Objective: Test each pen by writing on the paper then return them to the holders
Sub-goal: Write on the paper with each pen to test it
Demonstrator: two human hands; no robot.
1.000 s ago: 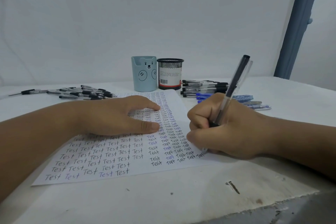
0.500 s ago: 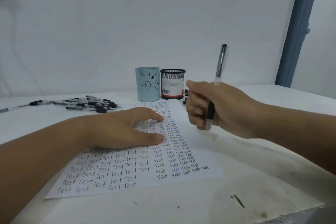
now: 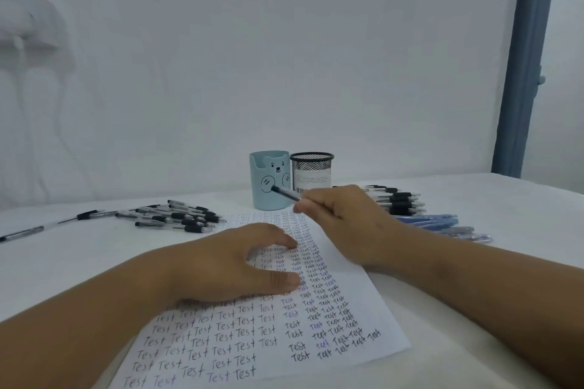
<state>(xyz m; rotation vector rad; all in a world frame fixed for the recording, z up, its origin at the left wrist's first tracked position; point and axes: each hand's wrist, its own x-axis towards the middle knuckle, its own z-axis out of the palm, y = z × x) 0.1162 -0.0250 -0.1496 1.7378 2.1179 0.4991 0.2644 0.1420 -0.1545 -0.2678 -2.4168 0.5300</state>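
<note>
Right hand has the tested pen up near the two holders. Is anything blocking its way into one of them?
Nothing visible does. The right hand holds the pen in front of the blue bear holder, with the black mesh holder beside it. No pens stick out of either holder, and the pen piles lie off to both sides.

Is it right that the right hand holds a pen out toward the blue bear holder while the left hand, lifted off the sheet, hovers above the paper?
Not quite. In the head view the left hand is not lifted: it rests flat on the paper, pinning it. The rest stands: the right hand holds a pen out toward the blue bear holder.
</note>
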